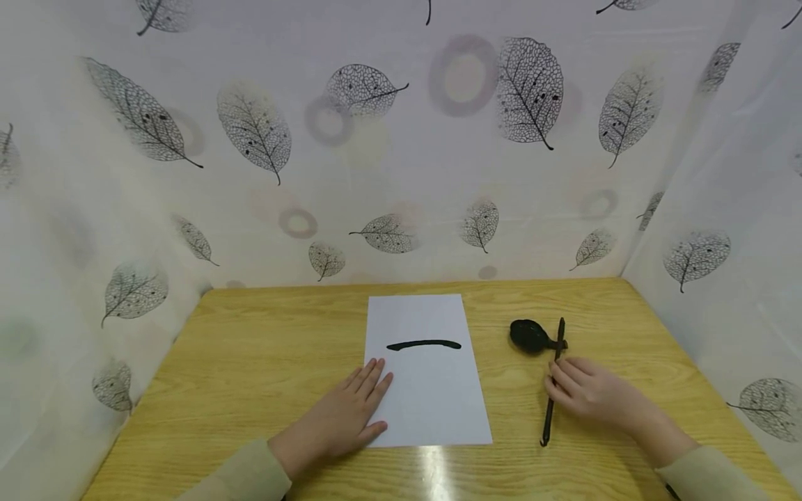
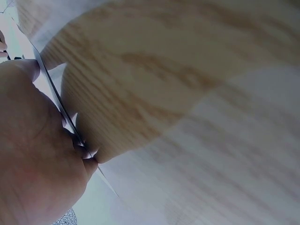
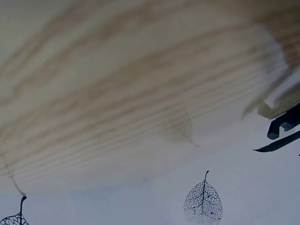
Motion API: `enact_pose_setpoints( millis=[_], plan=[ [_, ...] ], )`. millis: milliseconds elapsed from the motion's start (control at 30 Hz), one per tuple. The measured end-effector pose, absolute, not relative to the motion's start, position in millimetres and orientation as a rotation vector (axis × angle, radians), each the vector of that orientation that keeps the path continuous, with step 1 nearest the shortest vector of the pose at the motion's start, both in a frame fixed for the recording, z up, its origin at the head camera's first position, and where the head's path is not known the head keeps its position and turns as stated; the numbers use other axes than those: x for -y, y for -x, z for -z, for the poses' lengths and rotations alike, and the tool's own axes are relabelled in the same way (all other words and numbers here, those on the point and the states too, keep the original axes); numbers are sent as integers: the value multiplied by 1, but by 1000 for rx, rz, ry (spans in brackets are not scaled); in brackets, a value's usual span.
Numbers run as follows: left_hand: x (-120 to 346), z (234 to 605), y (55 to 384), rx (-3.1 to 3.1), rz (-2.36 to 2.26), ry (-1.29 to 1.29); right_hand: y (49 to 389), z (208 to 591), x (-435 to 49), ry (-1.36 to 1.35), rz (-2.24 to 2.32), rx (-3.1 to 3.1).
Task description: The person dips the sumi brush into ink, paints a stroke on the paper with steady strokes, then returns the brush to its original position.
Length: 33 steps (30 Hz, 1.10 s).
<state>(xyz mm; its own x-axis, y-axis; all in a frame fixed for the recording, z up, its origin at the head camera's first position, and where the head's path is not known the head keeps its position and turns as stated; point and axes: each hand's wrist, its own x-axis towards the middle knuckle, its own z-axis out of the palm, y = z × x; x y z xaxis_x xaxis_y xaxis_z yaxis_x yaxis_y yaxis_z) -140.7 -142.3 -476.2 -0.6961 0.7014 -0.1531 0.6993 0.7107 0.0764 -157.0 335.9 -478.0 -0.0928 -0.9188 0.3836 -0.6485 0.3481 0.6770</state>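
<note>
My left hand [image 1: 351, 414] lies with straight fingers on the lower left part of a white paper sheet [image 1: 432, 403]. A thick black stroke [image 1: 425, 344] runs across the upper half of the sheet. To the right of the paper, my right hand [image 1: 592, 393] pinches a dark writing brush [image 1: 548, 423] near its middle, between thumb and fingers. The brush's far end overlaps the handle of a small black dish [image 1: 528, 335]; its near end carries a small loop. In the right wrist view the pointed brush tip [image 3: 274, 145] shows beside the dish handle [image 3: 280, 126].
The light wood table [image 1: 269, 348] is enclosed at the back and both sides by pale curtains [image 1: 401, 174] printed with leaves. The paper's edge [image 2: 58, 96] crosses the left wrist view under the hand.
</note>
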Motion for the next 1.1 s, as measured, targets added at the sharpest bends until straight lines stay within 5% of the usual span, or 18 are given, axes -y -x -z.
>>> enact_pose_setpoints(
  millis=[1100],
  plan=[
    [141,477,140,-2740,-14,-1103,148,480,-328,-1437,551,1907]
  ],
)
